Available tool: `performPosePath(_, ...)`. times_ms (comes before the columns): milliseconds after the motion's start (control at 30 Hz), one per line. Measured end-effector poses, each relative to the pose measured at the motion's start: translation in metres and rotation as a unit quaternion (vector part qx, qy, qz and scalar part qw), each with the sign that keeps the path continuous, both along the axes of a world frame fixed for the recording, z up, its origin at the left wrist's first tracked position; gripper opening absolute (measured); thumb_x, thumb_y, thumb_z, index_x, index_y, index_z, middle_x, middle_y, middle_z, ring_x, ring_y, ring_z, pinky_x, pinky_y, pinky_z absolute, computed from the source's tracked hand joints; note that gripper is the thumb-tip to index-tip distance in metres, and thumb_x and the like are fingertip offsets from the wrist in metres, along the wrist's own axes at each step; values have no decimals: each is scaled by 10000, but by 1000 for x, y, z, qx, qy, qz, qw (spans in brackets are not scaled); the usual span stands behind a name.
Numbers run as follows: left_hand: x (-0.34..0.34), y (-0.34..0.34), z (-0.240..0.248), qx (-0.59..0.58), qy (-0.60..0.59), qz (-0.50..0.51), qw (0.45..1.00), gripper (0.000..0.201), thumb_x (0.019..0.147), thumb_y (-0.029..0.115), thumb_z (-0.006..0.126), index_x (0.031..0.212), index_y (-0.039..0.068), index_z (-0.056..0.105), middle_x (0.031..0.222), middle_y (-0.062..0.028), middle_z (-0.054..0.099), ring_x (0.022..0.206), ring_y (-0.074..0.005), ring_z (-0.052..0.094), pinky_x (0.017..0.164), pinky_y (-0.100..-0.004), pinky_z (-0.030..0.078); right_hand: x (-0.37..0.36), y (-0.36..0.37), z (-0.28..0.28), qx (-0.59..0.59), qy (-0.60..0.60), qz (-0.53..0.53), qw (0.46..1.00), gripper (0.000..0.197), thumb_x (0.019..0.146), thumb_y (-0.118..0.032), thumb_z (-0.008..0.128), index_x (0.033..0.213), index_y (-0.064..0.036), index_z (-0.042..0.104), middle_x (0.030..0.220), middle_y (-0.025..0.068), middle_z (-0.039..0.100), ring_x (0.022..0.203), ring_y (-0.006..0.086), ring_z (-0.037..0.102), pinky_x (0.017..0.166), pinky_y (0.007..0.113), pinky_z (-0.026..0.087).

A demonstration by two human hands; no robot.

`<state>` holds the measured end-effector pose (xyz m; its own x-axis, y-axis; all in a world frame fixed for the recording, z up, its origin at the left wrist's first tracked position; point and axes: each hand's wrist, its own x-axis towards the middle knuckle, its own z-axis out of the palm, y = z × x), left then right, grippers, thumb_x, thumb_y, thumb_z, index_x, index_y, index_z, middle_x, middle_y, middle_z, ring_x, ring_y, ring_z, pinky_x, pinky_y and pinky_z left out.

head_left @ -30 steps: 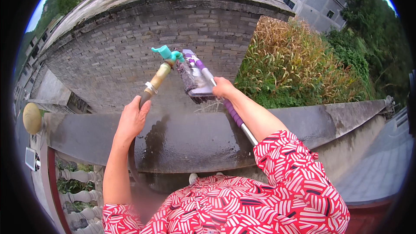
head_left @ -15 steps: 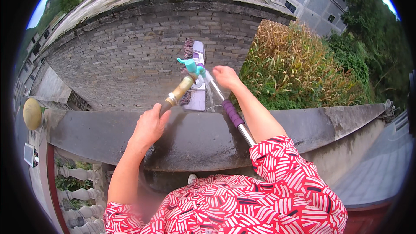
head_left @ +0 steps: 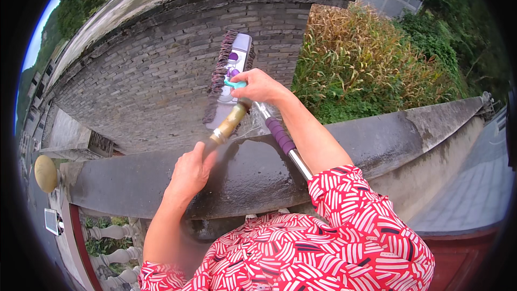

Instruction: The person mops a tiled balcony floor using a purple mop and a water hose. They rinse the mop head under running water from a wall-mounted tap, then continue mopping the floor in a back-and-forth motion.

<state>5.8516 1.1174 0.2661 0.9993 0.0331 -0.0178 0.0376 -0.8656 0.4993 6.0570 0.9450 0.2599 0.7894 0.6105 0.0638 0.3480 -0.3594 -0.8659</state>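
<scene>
My left hand (head_left: 189, 168) is wrapped round a brown hose (head_left: 214, 144) that ends in a yellowish pipe fitting (head_left: 230, 122). At the fitting's far end is a turquoise tap (head_left: 235, 83), mostly covered by my right hand (head_left: 258, 86), whose fingers are closed on its handle. Beyond it, a flat mop (head_left: 242, 43) shows its white plate, purple parts and a grey-brown fringe. Its silver pole, with a ribbed purple grip (head_left: 280, 134), slants back beside my right forearm, held by neither hand. Water splashes near the tap's outlet.
A wet dark stone ledge (head_left: 129, 178) crosses in front of me. Past it stand a brick wall (head_left: 161, 70) and dry corn plants (head_left: 366, 59). Left are a round post knob (head_left: 46, 173), a small solar lamp (head_left: 51, 221) and pale balusters (head_left: 110, 231).
My right hand has moved left onto the tap handle and closed on it. The mop head has tilted and shifted a little left. My left hand keeps its hold on the hose.
</scene>
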Motion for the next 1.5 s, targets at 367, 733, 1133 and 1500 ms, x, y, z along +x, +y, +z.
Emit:
performPosePath(367,0,-7,3,-30,7,-38,999,271,843,242,530,791,1,418,601,-211,488,571,-401,453,518,-403,376,3,-11,-5,-16,-15,50,998,401,642,-105,631,1018,30,591,819,81,630,761,121,574,685,243,439)
performPosePath(733,-3,-16,6,-50,25,-45,997,268,842,242,536,791,-2,439,590,-180,484,534,-333,456,523,-371,386,-1,-19,7,106,160,147,970,146,728,-43,538,848,28,583,817,99,633,749,136,619,637,234,456)
performPosePath(1133,-5,-21,13,-52,7,22,998,255,826,213,542,790,-8,418,652,-230,532,676,-436,501,573,-444,397,1,2,2,258,156,-131,944,438,797,-401,591,572,-25,577,556,18,531,506,87,467,483,229,351)
performPosePath(1500,10,-48,2,32,-127,48,990,280,853,291,516,821,41,393,592,-212,504,595,-433,494,499,-465,371,2,-5,23,378,-156,-347,844,441,837,-331,440,539,-9,487,486,63,428,495,164,409,510,296,323)
